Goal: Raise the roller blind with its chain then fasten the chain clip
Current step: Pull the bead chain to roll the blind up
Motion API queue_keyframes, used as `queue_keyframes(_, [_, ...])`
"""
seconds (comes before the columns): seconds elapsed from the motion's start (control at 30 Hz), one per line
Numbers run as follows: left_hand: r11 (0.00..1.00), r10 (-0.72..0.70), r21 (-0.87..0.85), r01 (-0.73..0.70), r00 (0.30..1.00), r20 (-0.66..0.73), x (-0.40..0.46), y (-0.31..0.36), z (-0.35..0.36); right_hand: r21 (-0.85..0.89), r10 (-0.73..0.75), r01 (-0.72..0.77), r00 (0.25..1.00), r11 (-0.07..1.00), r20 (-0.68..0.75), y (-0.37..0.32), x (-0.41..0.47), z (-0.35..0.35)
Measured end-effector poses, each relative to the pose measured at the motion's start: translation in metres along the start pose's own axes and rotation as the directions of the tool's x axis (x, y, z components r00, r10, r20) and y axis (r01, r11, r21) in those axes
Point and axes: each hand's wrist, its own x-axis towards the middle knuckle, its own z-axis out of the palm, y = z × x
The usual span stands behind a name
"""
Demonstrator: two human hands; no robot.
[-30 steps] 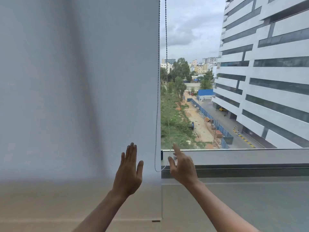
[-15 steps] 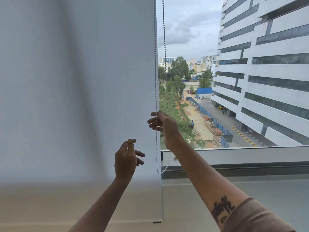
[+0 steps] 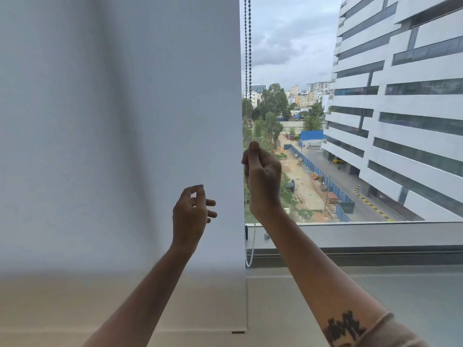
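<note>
A white roller blind [image 3: 120, 136] covers the left half of the window, its bottom bar [image 3: 200, 330] hanging low near the sill. Its bead chain [image 3: 247, 46] runs down the blind's right edge in two strands and loops at the bottom [image 3: 250, 256]. My right hand [image 3: 263, 179] is closed around the chain at mid height, thumb uppermost. My left hand [image 3: 191, 214] hovers in front of the blind, left of the chain, fingers curled loosely and holding nothing. A small dark fitting [image 3: 246, 232] sits on the frame by the chain loop; whether it is the chain clip I cannot tell.
A grey window sill and frame [image 3: 363, 236] run across the right. Through the glass [image 3: 300, 121] are a tall white building, trees and a road far below. A small grey knob [image 3: 266, 235] sits on the sill behind my right forearm.
My right hand rose from the sill to the chain and closed on it. My left hand went from flat and spread to loosely curled, staying near the blind.
</note>
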Motion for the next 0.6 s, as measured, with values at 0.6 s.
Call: queue_keyframes(0.6, [0.917, 0.219, -0.353, -0.184, 0.974, 0.062, 0.021, 0.163, 0.022, 0.059, -0.150, 0.145, 0.985, 0.988, 0.086, -0.004, -0.051, -0.029])
